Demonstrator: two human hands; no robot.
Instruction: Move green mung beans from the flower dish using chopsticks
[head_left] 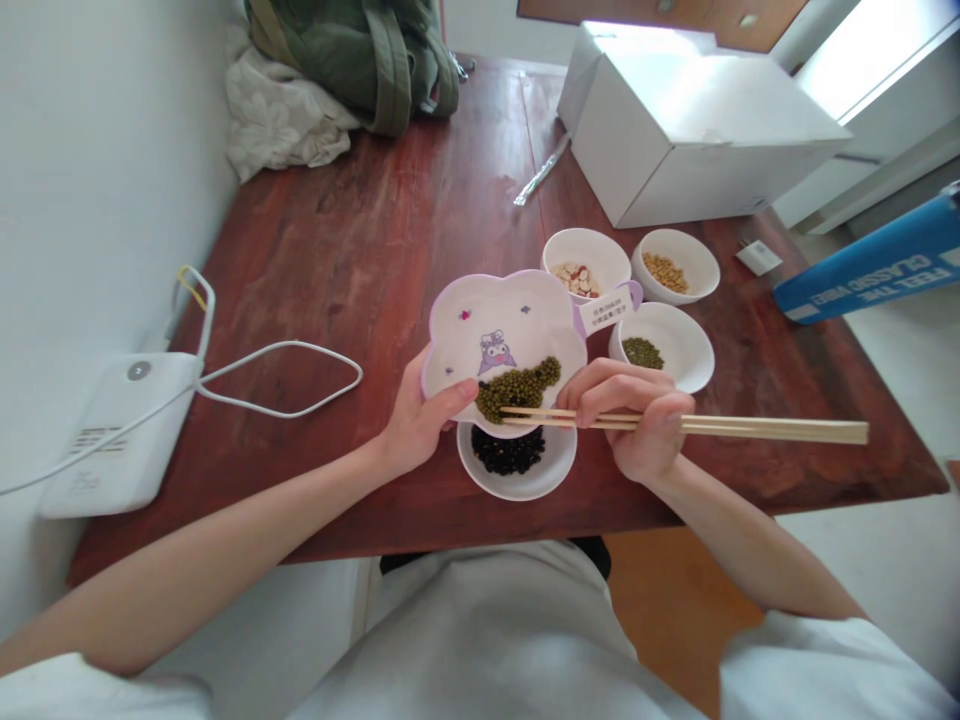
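The left hand (412, 425) grips the flower-shaped plate (502, 335) by its near-left rim, tilted over the bowl of black beans (516, 462) at the table's (360, 250) near edge; the right hand's (637, 420) fingers are closed around chopsticks (750, 428), tips touching the green beans (517, 388) on the plate.

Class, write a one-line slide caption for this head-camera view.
Left hand tilts a flower-shaped purple-rimmed plate of green beans above a white bowl of black beans; right hand holds wooden chopsticks.

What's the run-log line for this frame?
left hand: tilts flower-shaped plate | right hand: chopsticks, tips at green beans | below: bowl of black beans
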